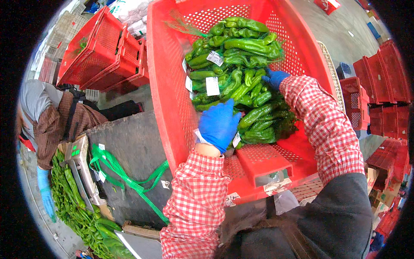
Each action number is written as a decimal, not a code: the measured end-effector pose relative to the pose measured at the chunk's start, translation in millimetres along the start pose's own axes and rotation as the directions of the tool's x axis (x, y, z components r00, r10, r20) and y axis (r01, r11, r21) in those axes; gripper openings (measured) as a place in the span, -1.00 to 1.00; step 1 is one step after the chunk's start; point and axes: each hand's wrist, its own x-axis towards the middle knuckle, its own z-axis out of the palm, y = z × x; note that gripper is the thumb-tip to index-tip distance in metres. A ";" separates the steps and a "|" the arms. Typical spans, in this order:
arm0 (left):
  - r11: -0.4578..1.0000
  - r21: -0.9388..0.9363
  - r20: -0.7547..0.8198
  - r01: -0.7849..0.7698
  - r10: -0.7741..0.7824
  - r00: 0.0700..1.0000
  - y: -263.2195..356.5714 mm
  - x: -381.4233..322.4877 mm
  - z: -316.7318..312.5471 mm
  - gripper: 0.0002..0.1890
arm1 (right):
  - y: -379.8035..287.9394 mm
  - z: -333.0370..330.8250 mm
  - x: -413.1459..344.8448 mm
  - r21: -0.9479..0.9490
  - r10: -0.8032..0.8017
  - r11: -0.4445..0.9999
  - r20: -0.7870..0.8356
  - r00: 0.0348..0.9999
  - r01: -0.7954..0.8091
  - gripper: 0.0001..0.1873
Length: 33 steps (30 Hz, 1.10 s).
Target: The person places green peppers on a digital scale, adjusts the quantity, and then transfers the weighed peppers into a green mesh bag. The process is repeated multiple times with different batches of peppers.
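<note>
Several green mesh bags of long green peppers (245, 87) lie in a large red plastic crate (163, 84) in front of me. Small white labels (212, 86) hang on the bags. In a blue glove, my left hand (219, 124) rests on the near left side of the bagged peppers; whether its fingers grip the mesh cannot be told. My right hand (275, 78), gloved in blue too, reaches to the right side of the bags, its fingertips partly hidden against the peppers. A gathered mesh end (187, 28) sticks out at the crate's far left.
Left of the crate, a dark tabletop (129, 132) holds green mesh strips (129, 183) and a digital scale (77, 158). Loose peppers (74, 207) are heaped beyond it, beside a bending co-worker (64, 113). Stacked red crates (106, 51) stand at far left, more (385, 77) at right.
</note>
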 end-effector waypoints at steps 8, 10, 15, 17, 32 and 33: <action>0.999 -0.023 0.033 0.030 -0.029 0.999 3.4 0.2 -5.3 -0.58 | -14.0 -40.9 -64.8 -0.383 -0.021 0.914 0.292 0.956 0.137 -0.57; 1.000 0.005 0.038 0.018 -0.018 0.999 5.1 0.6 -3.0 -0.59 | -9.9 -56.7 -47.9 -0.368 -0.104 0.907 0.281 0.954 0.207 -0.59; 0.998 0.031 -0.008 -0.061 0.061 0.998 5.0 -0.7 10.1 -0.61 | -0.5 -111.5 36.7 -0.021 -0.335 0.900 -0.672 0.661 0.435 -0.57; 0.995 0.061 -0.023 -0.084 0.086 0.996 4.9 -1.3 13.4 -0.62 | -20.4 -115.0 61.4 0.062 -0.132 0.965 -0.723 0.678 0.255 -0.40; 0.989 -0.092 -0.108 -0.117 0.107 0.988 6.4 10.4 30.5 -0.81 | -4.0 -54.2 68.5 0.599 0.023 0.768 -0.379 0.925 0.226 -0.30; 0.993 -0.032 -0.270 -0.118 0.105 0.957 10.3 17.0 28.1 -0.83 | -12.0 -58.0 73.7 0.570 -0.059 0.758 -0.424 0.904 0.317 -0.38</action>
